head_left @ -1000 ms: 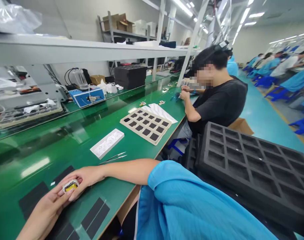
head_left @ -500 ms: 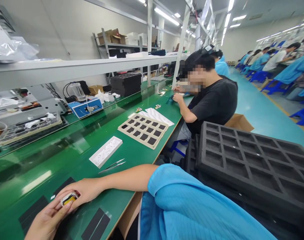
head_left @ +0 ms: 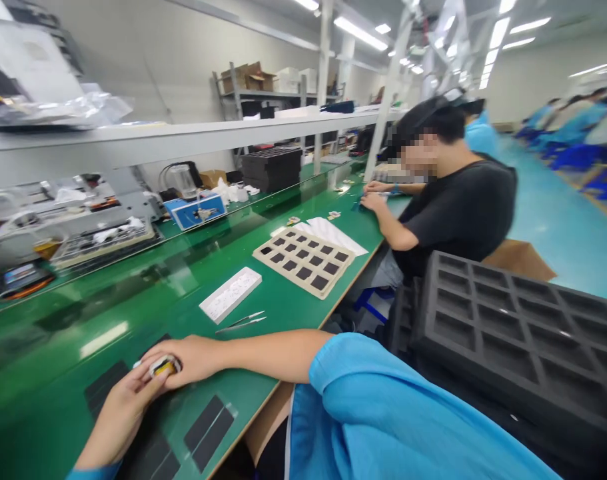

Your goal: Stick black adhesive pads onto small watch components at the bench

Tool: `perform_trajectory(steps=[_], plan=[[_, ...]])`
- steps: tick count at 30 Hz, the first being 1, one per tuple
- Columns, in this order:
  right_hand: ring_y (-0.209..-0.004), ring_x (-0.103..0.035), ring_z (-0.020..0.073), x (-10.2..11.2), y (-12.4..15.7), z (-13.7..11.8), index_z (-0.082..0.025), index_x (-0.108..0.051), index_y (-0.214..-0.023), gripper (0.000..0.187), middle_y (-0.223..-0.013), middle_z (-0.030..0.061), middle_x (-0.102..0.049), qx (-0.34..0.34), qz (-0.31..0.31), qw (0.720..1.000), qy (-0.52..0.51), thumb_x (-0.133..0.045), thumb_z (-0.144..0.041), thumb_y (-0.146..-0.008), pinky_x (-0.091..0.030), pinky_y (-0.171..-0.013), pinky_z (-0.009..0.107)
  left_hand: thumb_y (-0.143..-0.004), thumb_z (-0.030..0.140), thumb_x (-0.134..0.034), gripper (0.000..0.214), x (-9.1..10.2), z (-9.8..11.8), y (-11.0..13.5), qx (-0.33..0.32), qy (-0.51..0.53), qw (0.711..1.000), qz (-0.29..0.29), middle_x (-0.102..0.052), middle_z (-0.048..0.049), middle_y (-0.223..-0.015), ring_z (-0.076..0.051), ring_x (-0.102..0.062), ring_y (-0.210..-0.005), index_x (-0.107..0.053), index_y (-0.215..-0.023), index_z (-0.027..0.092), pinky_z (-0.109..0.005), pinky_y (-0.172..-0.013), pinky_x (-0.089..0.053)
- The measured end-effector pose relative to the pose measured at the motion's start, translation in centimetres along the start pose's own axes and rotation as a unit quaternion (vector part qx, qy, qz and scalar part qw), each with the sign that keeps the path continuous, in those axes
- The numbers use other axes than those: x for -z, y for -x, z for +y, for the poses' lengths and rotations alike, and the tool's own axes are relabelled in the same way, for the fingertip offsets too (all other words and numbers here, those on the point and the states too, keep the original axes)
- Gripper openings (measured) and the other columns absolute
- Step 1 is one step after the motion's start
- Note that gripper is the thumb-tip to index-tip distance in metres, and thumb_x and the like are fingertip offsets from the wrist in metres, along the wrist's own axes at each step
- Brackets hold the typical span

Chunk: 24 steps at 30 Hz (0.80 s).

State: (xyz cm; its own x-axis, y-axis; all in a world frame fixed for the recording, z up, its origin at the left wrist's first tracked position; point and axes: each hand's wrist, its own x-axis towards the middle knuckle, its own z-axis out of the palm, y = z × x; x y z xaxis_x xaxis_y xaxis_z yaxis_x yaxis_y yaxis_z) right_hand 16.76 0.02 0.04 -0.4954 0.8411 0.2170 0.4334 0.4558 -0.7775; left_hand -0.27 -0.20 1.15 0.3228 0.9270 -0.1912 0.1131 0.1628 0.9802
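Both my hands meet low on the green bench (head_left: 133, 300) and pinch one small white and yellow part (head_left: 164, 366). My left hand (head_left: 120, 407) grips it from below. My right hand (head_left: 190, 360) closes over it from the right, its forearm lying along the bench edge with a blue sleeve (head_left: 383, 413) behind. Black strips (head_left: 208, 430) are stuck on the bench under and beside my hands. Steel tweezers (head_left: 243, 322) lie a little beyond my right wrist, next to a flat white tray (head_left: 230, 295).
A beige tray with dark pockets (head_left: 306, 257) and white sheets (head_left: 333, 233) lie farther along. A person in a black shirt (head_left: 458, 207) works at the bench. Black foam trays (head_left: 513, 333) stand to my right. A blue device (head_left: 198, 213) and stacked black trays (head_left: 270, 170) sit at the back.
The view has swung slightly, shifting everything rightward in frame. Both hands have stayed closed on the small part at about the same spot on the bench.
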Motion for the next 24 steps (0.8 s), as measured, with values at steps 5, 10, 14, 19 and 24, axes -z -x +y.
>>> perform_trajectory(steps=[5, 10, 14, 19, 24], plan=[[-0.110, -0.063, 0.0183, -0.8, 0.4, 0.7, -0.021, -0.049, -0.134, 0.059, -0.125, 0.0114, -0.063, 0.001, 0.115, 0.988, -0.103, -0.069, -0.023, -0.078, -0.054, -0.085, 0.031, -0.060, 0.028, -0.084, 0.048, 0.9, 0.1, 0.0, -0.039, 0.181, 0.979, 0.090, -0.072, -0.0118, -0.107, -0.024, -0.068, -0.102, -0.069, -0.103, 0.015, -0.033, -0.093, -0.055], [-0.101, -0.065, 0.0189, -0.8, -0.5, 2.6, -0.018, -0.052, -0.127, 0.049, -0.116, 0.0142, -0.066, -0.016, 0.164, 0.982, -0.093, -0.062, -0.023, -0.079, -0.057, -0.080, 0.036, -0.071, 0.017, -0.073, 0.043, 3.3, 0.0, -1.1, -0.093, 0.196, 0.955, 0.202, -0.069, -0.0083, -0.104, -0.016, -0.067, -0.093, -0.063, -0.113, 0.016, -0.033, -0.095, -0.051], [-0.094, -0.066, 0.0199, -0.9, -0.3, 3.0, -0.019, -0.054, -0.123, 0.045, -0.106, 0.0118, -0.069, -0.003, 0.158, 0.984, -0.085, -0.059, -0.028, -0.079, -0.059, -0.078, 0.038, -0.064, 0.014, -0.080, 0.052, 4.2, 1.3, -0.6, -0.183, -0.027, 0.918, 0.352, -0.062, -0.0057, -0.101, -0.017, -0.060, -0.091, -0.064, -0.112, 0.020, -0.031, -0.090, -0.050], [-0.090, -0.067, 0.0204, -1.0, 0.2, 2.7, -0.019, -0.054, -0.122, 0.045, -0.102, 0.0117, -0.069, 0.008, 0.139, 0.987, -0.078, -0.058, -0.033, -0.080, -0.060, -0.078, 0.039, -0.065, 0.015, -0.081, 0.056, 2.9, 6.2, 3.8, -0.292, -0.263, 0.843, 0.367, -0.059, -0.0059, -0.096, -0.022, -0.057, -0.092, -0.062, -0.118, 0.022, -0.035, -0.092, -0.045], [-0.085, -0.067, 0.0191, -0.9, 0.1, 2.5, -0.018, -0.055, -0.120, 0.043, -0.099, 0.0109, -0.069, -0.005, 0.118, 0.990, -0.075, -0.057, -0.033, -0.081, -0.059, -0.077, 0.037, -0.073, 0.026, -0.076, 0.052, 2.0, 13.3, 9.5, -0.336, -0.470, 0.736, 0.353, -0.061, -0.0085, -0.105, -0.029, -0.055, -0.107, -0.061, -0.122, 0.021, -0.042, -0.101, -0.037]])
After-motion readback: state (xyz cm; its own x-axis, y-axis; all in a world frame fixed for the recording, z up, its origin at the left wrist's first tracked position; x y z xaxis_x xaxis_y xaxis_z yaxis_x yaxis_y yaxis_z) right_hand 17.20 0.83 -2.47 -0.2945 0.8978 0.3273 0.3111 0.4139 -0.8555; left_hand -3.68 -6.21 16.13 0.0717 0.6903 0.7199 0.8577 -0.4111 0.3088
